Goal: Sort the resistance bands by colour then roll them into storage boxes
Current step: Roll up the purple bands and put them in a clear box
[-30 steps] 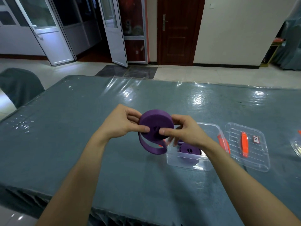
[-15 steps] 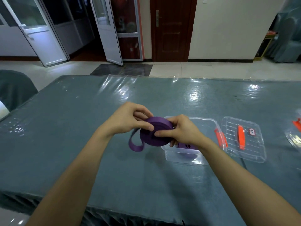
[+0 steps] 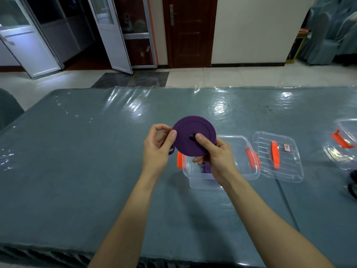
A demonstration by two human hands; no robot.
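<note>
A purple resistance band [image 3: 190, 132] is wound into a flat disc and held above the table, its face turned towards me. My right hand [image 3: 216, 157] grips the roll, thumb on its centre and fingers behind. My left hand [image 3: 159, 149] pinches the roll's left edge, where a short loose end sticks out below. Under my right hand stands an open clear storage box [image 3: 239, 151] with orange clips. Another rolled purple band [image 3: 206, 168] lies inside it, mostly hidden by my hand.
The box's clear lid [image 3: 278, 157] with an orange handle lies to the right. A second clear box [image 3: 343, 146] with an orange clip sits at the far right edge, near a dark object [image 3: 352, 182]. The table [image 3: 77, 161] has a grey-blue plastic-covered cloth.
The loose tail that hung to the left is now almost fully wound in. The roll has been tipped up from lying flatter to face me, and sits slightly higher over the box.
</note>
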